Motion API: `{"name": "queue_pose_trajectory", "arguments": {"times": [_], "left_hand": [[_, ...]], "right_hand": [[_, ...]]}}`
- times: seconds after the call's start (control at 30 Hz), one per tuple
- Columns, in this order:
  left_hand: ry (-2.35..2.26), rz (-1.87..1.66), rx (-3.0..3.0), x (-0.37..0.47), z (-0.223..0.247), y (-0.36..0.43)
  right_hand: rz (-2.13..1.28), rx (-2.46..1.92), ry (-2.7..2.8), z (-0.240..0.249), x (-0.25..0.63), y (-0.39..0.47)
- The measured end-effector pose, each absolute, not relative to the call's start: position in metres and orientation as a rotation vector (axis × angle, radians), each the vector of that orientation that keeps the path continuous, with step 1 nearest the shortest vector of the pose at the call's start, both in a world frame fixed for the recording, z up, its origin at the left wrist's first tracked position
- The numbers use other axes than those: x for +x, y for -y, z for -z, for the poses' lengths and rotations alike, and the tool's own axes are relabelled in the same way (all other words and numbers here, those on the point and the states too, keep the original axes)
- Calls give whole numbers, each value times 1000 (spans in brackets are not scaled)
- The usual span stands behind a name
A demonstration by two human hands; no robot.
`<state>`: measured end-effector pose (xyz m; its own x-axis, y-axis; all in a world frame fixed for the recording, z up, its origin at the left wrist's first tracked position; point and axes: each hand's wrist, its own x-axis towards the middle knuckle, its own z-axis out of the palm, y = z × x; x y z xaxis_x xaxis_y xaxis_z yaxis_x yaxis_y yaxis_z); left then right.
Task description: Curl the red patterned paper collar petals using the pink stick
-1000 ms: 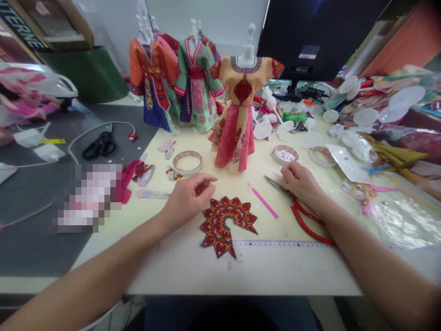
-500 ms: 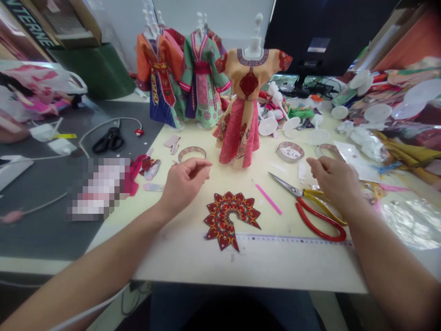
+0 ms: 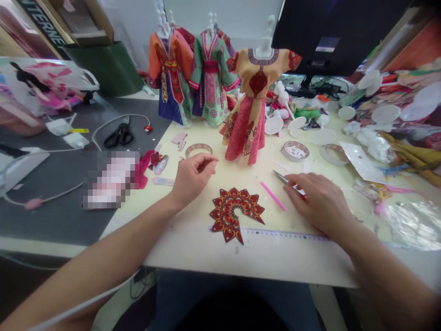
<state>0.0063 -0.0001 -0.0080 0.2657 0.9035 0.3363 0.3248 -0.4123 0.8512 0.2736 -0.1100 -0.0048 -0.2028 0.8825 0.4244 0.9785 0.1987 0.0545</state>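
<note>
A red patterned collar-shaped piece (image 3: 234, 212) with pointed petals lies flat on the pale table, near its front edge. My left hand (image 3: 196, 177) hovers up and left of it, thumb and fingertips pinched together; whatever they hold, if anything, is too small to name. On the right, my right hand (image 3: 315, 200) lies over the scissors (image 3: 295, 185), fingers curled round them and hiding most of the red and yellow handles. The blades point up and left. Between the collar piece and the scissors lies a pink stick (image 3: 273, 196). A ruler strip (image 3: 275, 233) runs along the front.
Miniature dresses on stands, one cream and red (image 3: 253, 105), rise at the back. Tape rolls (image 3: 295, 151) sit before them. Black scissors (image 3: 119, 134) and cables lie on the grey mat (image 3: 82, 172) at left. Plastic wrap (image 3: 413, 220) and fabric crowd the right.
My right hand has moved left and down onto the scissors, covering their handles. My left hand keeps its pinch. The whole view has shifted slightly, moving the scene to the right.
</note>
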Motion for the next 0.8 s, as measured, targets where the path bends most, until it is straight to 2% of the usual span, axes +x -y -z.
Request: {"name": "queue_pose_trajectory", "arguments": {"times": [0.2, 0.37, 0.43, 0.63, 0.8], "left_hand": [[-1078, -1175, 1882, 7, 9, 1], [-1050, -1161, 1919, 7, 10, 2], [-1045, -1155, 1924, 8, 11, 2], [-1037, -1079, 1888, 9, 15, -2], [-1043, -1034, 1946, 10, 9, 2]], "right_hand": [[524, -1919, 2329, 21, 251, 117], [332, -1977, 2246, 21, 252, 112], [135, -1950, 2103, 17, 255, 113], [-768, -1683, 1568, 0, 271, 115], [-1090, -1420, 1267, -1, 280, 113]]}}
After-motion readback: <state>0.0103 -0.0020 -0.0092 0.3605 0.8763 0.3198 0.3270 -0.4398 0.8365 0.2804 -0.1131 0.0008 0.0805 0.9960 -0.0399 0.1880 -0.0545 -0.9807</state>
